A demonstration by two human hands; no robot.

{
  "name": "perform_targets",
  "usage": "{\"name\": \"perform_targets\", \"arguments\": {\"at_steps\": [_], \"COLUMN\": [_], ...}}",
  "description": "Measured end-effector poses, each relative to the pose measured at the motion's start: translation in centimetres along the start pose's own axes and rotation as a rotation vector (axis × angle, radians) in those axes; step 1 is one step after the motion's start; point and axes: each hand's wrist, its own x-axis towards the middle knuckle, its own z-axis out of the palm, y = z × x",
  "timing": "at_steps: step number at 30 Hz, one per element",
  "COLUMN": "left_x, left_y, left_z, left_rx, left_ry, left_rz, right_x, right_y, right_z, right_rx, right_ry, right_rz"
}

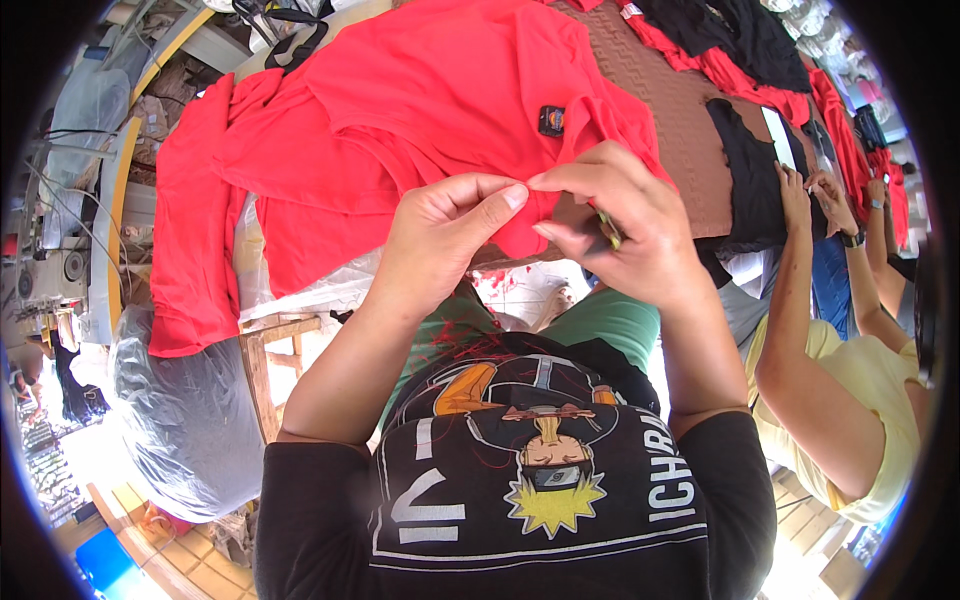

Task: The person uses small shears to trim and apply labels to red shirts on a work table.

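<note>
A red garment (420, 90) with a small dark label (551, 121) near its neckline lies spread over the table in front of me. My left hand (455, 225) pinches an edge of it between thumb and index finger. Close beside, my right hand (625, 215) has its index fingertip against that pinched spot, with the thumb held lower and apart. Tucked in the right palm is a small yellowish and dark tool (607, 228), mostly hidden by the fingers, so its kind is unclear. Loose red threads lie over my lap.
A brown padded surface (700, 180) continues right, where another person's hands (800, 195) work at a black cloth piece (745, 165). More red and black cloth (740, 45) is heaped beyond. A plastic-covered bundle (185, 410) stands at my left, near a wooden stool (265, 365).
</note>
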Motion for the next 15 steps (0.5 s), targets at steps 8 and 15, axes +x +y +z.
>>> {"name": "perform_targets", "arguments": {"at_steps": [8,15], "left_x": [0.1,0.0], "left_y": [-0.6,-0.4], "left_z": [0.2,0.6], "left_rx": [0.083,0.126], "left_ry": [0.044,0.076], "left_rz": [0.101,0.103], "right_x": [0.1,-0.3], "right_y": [1.9,0.7], "right_z": [-2.6,-0.4], "right_rx": [0.612,0.213], "right_ry": [-0.151,-0.015], "right_rz": [-0.157,0.036]}}
